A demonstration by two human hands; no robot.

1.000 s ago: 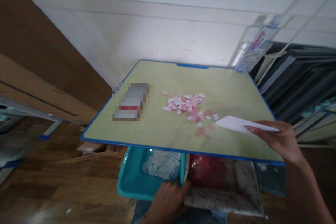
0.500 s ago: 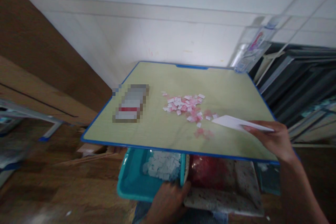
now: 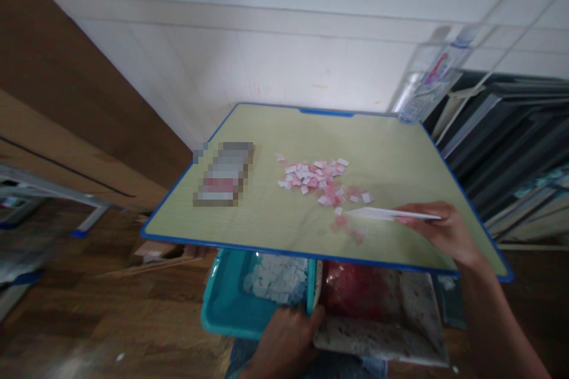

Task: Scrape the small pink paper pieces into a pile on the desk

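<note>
Right hand (image 3: 433, 225): fingers clamped on white card (image 3: 377, 213), tilted low, probably to reach paper scraps (image 3: 311, 175).
Left hand (image 3: 288, 331): beside teal basin (image 3: 231, 308), perhaps steadying it; cannot tell fingers' grip.

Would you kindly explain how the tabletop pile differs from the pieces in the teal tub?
The tabletop pile mixes pink and white; the tub pieces look whitish. The pile lies on the table, the tub pieces lower, in the teal tub. Both are small flat bits.
</note>
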